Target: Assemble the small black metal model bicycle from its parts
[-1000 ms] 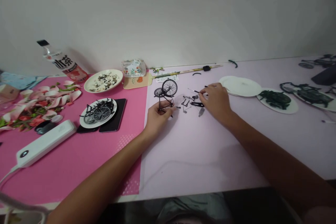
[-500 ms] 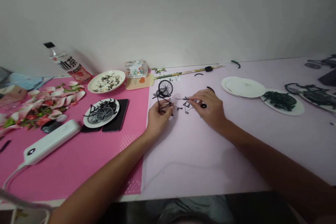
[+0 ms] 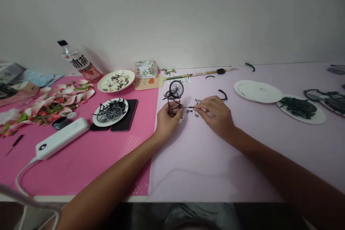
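My left hand (image 3: 167,124) is closed around the lower part of a black miniature bicycle (image 3: 174,105), whose spoked wheel (image 3: 176,89) stands up above the fingers. From the right, my right hand (image 3: 219,114) pinches a thin, dark screwdriver (image 3: 191,107). Its narrow shaft points left and its tip meets the bicycle frame by my left thumb, though the exact contact spot is too small to make out. Small black parts (image 3: 189,111) lie on the table between the hands. A curved black piece (image 3: 224,94) rests just behind the right hand.
Left, on the pink mat, are a plate of bicycle parts (image 3: 97,122) on dark phones, a white power bank (image 3: 63,138), another screwdriver (image 3: 14,144), petals and a bottle (image 3: 81,63). Right are white plates (image 3: 258,92) and a plate of dark green parts (image 3: 319,116).
My right hand has brought the screwdriver left and slightly down, so its tip now reaches the bicycle frame. The left hand keeps its hold. The whole view has shifted a little.
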The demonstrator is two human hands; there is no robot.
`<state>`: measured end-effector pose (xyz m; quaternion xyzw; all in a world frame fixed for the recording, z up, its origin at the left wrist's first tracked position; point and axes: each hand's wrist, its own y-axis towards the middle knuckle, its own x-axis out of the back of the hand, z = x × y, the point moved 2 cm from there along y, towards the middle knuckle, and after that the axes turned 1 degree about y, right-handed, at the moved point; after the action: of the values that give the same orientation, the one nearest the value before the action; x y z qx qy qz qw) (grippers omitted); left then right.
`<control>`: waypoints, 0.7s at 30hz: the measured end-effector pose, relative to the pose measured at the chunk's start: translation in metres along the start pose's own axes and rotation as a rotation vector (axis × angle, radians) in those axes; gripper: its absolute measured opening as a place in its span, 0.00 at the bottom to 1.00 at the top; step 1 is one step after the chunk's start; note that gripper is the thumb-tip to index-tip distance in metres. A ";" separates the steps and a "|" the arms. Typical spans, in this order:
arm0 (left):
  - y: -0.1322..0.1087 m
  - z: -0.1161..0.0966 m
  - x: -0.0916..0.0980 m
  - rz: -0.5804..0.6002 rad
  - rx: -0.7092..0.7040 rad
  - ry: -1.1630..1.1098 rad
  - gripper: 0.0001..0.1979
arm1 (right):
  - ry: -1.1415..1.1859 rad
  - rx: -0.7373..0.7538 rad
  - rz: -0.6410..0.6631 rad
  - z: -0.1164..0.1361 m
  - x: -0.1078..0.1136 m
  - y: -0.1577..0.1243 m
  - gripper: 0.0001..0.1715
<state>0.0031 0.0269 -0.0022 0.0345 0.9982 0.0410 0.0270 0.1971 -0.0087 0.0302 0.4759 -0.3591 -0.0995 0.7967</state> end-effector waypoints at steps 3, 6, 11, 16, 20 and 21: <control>-0.001 -0.001 0.000 0.009 0.000 0.009 0.19 | -0.020 0.030 -0.008 0.002 0.001 0.001 0.05; -0.002 -0.002 0.000 0.005 0.002 0.021 0.18 | -0.027 0.060 -0.021 0.003 0.001 0.001 0.05; -0.001 -0.001 0.000 0.009 0.000 0.019 0.18 | -0.040 0.034 0.010 0.001 0.000 -0.001 0.04; -0.001 0.000 0.000 0.012 -0.006 0.015 0.18 | -0.056 0.083 0.048 0.000 0.000 -0.002 0.08; -0.002 0.000 0.000 0.005 -0.034 0.053 0.16 | -0.093 0.124 0.120 0.001 0.001 -0.001 0.12; -0.002 0.000 0.000 0.001 -0.044 0.063 0.16 | -0.090 0.138 0.136 0.001 0.001 -0.001 0.12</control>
<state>0.0028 0.0246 -0.0020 0.0330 0.9974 0.0638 -0.0036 0.1977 -0.0103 0.0304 0.4992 -0.4319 -0.0417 0.7500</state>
